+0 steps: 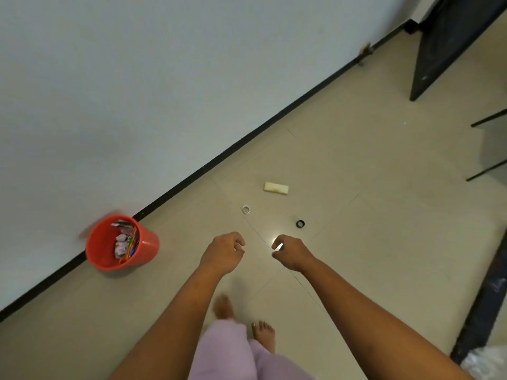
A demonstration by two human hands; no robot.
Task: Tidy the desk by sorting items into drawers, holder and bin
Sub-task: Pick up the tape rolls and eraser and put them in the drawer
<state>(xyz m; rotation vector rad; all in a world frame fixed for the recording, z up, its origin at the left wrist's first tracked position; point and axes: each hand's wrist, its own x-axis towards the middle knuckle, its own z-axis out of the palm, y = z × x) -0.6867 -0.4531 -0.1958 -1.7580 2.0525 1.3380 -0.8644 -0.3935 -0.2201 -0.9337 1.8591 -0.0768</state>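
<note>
I look down at a pale tiled floor [370,215]. My left hand [223,252] and right hand [290,252] reach out side by side at the centre of the frame, apart from each other. The fingers of both are loosely curled and grip nothing. A spot of glare on the tiles sits by my right fingertips.

At the left of the frame a red bin [149,246] stands by the white wall [137,91] and its black skirting [247,138]. Inside it lie crumpled white paper [120,244], a wrapper, and orange and blue bits I cannot tell apart.

On the floor just above my hands lie a white ring [246,209] and a black ring [300,223], well apart. A cream block [276,187] lies above them.

My bare feet [264,333] and lilac trousers [233,349] show at the bottom centre
</note>
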